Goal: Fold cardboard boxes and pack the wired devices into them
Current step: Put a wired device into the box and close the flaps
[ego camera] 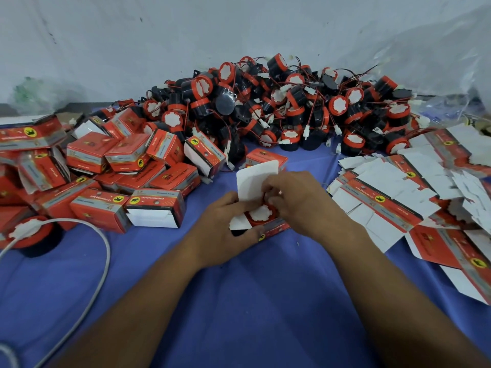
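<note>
Head view shows the packing step midway: my left hand (225, 229) grips the open box (276, 230) from its left side, thumb across the front. My right hand (297, 200) pinches the device (259, 215) sitting in the box mouth, its red rim and white cap proud of the opening. The white flap (252, 181) stands up behind the box. Next, I judge, the device and its wire need pushing fully down, then the flap tucked shut. Beyond the box lie heaped loose devices (292, 107), and to its right flat blanks (385, 197).
</note>
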